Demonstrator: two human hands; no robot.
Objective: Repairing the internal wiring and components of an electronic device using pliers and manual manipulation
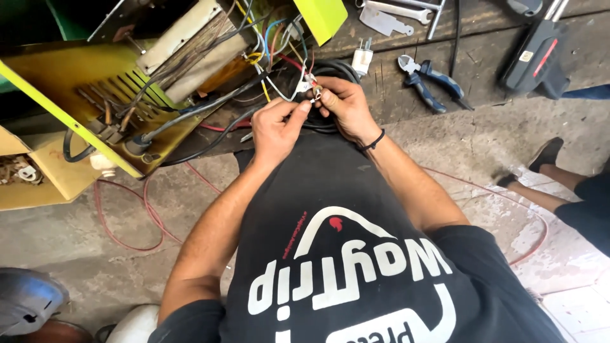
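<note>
Fingers of my left hand [274, 127] and right hand [343, 105] are pinching the small wire ends [312, 87] tightly together. I am seemingly joining them beside the opened yellow machine [95, 95]; next calls for a steady twist.

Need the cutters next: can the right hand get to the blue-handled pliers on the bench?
Probably yes: the blue-handled pliers lie uncovered on the bench just beyond the right hand, though both hands now pinch small wires.

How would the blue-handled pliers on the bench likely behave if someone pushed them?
The blue-handled pliers lie flat with handles spread, so they would probably slide or pivot, not roll. The rough bench likely adds drag. Being metal-jawed, they are probably stiff and fairly heavy for their size.
</note>
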